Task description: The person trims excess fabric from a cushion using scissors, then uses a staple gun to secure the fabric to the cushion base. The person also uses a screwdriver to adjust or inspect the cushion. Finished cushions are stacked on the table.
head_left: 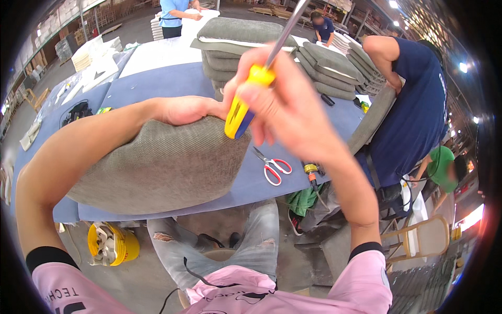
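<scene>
A grey-green fabric cushion point(167, 162) stands at the near edge of the blue-covered table, in front of me. My left arm reaches around it, and my left hand point(189, 109) holds its far upper edge, fingers partly hidden. Raised above the cushion's right end, my right hand point(285, 110) is closed around a screwdriver point(238, 118) with a yellow and blue handle. Its long metal shaft points up and away to the right. Scissors point(273, 170) with red and white handles lie slightly open on the table, right of the cushion.
Stacked grey cushions point(240, 32) stand at the far side of the table point(141, 86). An air tool point(312, 175) lies near the front edge. A co-worker in dark blue point(418, 110) handles another cushion at right. A yellow bucket point(125, 246) of scraps sits on the floor.
</scene>
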The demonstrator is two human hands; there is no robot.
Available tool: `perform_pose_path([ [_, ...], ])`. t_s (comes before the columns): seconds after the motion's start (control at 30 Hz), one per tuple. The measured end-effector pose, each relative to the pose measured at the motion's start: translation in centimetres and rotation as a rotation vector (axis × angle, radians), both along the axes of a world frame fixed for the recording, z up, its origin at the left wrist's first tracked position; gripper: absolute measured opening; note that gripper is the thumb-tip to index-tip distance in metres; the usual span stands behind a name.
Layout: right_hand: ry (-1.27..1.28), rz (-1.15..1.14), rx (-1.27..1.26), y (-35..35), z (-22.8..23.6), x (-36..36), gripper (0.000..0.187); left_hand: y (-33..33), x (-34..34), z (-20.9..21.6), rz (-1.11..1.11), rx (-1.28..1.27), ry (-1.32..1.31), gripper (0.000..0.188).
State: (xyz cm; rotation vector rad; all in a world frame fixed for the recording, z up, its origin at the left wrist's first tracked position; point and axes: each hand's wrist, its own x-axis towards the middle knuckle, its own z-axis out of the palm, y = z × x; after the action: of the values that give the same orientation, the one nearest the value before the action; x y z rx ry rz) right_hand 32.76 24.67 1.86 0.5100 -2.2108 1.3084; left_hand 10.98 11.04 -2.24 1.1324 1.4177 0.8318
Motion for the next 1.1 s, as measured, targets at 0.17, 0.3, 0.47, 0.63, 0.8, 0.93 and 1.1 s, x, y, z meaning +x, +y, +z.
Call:
perform_pose_path([
  [0.17,0.453,0.056,0.224,2.6,5.9,2.9,0.019,-0.2,1.4,0.6,0.023,-0.011,0.092,0.054],
  [0.3,0.272,-0.102,0.172,0.8,-0.1,0.2,0.022,0.1,0.2,-0.1,-0.021,0.042,0.11,0.05],
  [0.47,0.345,-0.008,0.065,2.6,3.8,4.0,0.029,-0.5,1.7,0.2,0.099,-0.028,0.111,0.044],
  [0.63,0.081,0.0,-0.294,3.6,0.7,3.6,0.027,0.3,2.5,0.1,0.063,-0.126,0.261,0.052],
  [0.8,0.59,-0.268,-0.489,7.4,-5.1,1.4,0.026,-4.4,5.5,-0.2,0.012,-0.055,0.206,0.027],
  [0.93,-0.181,-1.021,0.016,15.8,-21.5,0.9,0.031,-3.4,15.2,1.6,-0.17,-0.164,0.407,0.039],
  [1.1,-0.389,-1.135,0.281,18.9,-34.2,2.6,0.032,-4.5,19.3,-3.6,-0.178,0.432,0.353,0.031],
])
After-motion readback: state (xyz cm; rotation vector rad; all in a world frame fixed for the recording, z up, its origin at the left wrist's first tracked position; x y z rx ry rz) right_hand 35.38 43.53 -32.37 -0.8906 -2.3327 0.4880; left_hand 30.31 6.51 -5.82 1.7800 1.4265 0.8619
